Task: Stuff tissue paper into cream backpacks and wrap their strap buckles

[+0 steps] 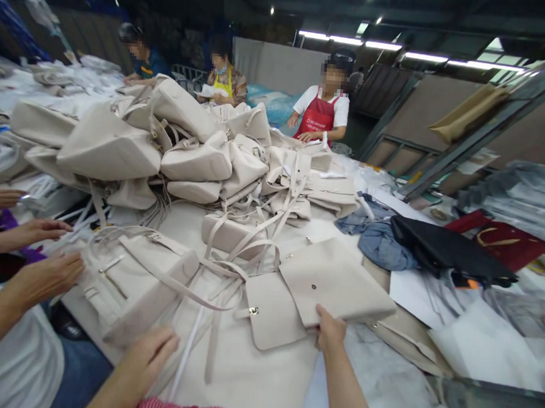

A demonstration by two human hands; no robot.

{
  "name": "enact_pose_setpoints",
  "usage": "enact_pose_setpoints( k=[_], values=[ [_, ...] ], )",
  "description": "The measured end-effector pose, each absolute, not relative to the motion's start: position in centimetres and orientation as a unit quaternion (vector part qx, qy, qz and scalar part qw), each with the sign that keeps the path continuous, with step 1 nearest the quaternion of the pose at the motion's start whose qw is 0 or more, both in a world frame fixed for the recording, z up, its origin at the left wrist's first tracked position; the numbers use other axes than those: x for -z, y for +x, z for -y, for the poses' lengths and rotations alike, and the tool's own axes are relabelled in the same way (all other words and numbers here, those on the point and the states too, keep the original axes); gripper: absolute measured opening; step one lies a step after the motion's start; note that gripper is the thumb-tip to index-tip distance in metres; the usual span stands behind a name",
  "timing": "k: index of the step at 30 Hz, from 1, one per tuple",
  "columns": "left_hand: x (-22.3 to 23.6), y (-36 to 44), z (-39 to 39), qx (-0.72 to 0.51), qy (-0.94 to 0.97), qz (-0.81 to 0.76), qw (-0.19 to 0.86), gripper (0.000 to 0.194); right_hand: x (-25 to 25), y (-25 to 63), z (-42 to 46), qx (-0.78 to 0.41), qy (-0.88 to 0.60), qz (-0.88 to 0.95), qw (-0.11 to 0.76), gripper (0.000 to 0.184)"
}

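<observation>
My right hand (331, 328) is closed on the near edge of a beige handbag (336, 284), with the thumb on top. This bag lies tilted on the table, its flap (273, 314) with a metal turn-lock folded out to the left. Beige straps (229, 273) trail from it across the tabletop. My left hand (149, 358) is low in the middle, a little blurred, its fingers loosely bent and apart from the thumb, with nothing visible in it. Left of it stands another beige bag (141, 282) with a zip pocket, close to a co-worker's hand (50, 274).
A large heap of beige bags (112, 144) fills the table's far left. Blue-grey cloth (385, 244), a black bag (448, 249) and a dark red bag (509, 244) lie at right, beside plastic sheeting (371, 388). A person in a red apron (318, 116) stands across the table.
</observation>
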State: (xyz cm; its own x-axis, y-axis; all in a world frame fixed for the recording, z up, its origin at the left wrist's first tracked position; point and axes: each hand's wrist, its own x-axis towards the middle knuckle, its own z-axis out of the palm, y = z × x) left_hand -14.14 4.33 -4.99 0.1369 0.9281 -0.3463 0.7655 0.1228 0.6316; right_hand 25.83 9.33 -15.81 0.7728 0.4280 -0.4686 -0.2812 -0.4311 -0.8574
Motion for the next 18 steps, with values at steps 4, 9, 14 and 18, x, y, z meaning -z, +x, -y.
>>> enact_pose_setpoints(
  k=[4, 9, 14, 18],
  values=[
    [10.1, -7.1, -6.4, -0.064, 0.487, -0.593, 0.638, 0.043, 15.3, 25.7, -9.4, -0.378, -0.726, 0.021, 0.574, 0.025],
    [15.0, -1.3, -8.6, -0.135, 0.285, -0.551, 0.773, 0.054, 12.5, 25.4, -7.3, -0.454, -0.629, 0.026, 0.630, 0.046],
    [10.6, 0.0, -9.1, -0.239, 0.379, -0.601, 0.662, 0.037, 9.3, 23.9, -4.1, -0.544, -0.549, 0.053, 0.632, 0.057],
    [2.7, -2.0, -10.3, -0.217, 0.599, -0.579, 0.509, 0.039, 7.6, 19.9, -2.9, -0.581, -0.512, 0.049, 0.631, 0.055]
  ],
)
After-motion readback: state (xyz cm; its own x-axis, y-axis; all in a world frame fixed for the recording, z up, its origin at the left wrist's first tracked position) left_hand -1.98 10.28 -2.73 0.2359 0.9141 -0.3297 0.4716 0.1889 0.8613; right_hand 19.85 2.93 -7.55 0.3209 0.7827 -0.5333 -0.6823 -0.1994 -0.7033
